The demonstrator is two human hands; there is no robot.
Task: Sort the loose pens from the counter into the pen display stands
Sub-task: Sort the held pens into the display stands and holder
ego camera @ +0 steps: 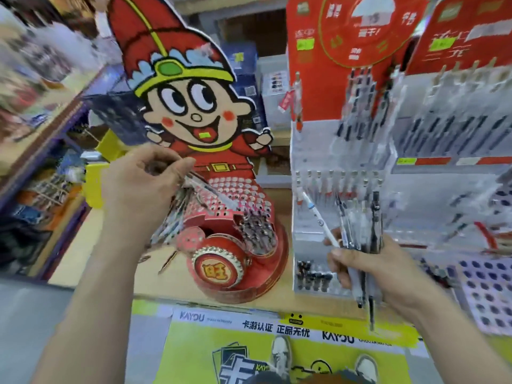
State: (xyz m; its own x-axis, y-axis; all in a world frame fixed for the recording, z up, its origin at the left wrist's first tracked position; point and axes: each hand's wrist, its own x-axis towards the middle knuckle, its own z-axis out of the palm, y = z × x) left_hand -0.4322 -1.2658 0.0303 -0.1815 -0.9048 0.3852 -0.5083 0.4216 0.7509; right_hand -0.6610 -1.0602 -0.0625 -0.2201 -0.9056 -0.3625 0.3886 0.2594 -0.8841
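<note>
A yellow poster (249, 356) below both hands, at the near edge of the counter (80, 245), reads "KAYOU" and "卡游认证 正品无忧". Between the two hands stands a red cartoon-figure display stand (219, 167), and the round drum (218, 273) on its base carries the character "旺". The red header boards (346, 31) above the right hand bear writing too blurred to read. The left hand (144, 187) pinches one slim pen (210, 189) between thumb and curled fingers. The long axis of that pen runs diagonally, from the fingers down and to the right, and its far end lies over the perforated tiers of the cartoon stand. A dense cluster of pens (256, 231) stands in the holes right of and below this hand, and further pens fan out directly under it. A loose pen (168, 262) lies on the counter below the left hand. The right hand (382, 275) grips a bundle of pens (360, 239), which stands nearly upright with its dark tips projecting below the fist. One white pen (318, 217) in that bundle tilts up and to the left. Behind and above the right hand, a white tiered display stand (307, 151) holds rows of upright pens, and its lowest compartment, just left of the hand, contains dark-capped pens (313, 275).
</note>
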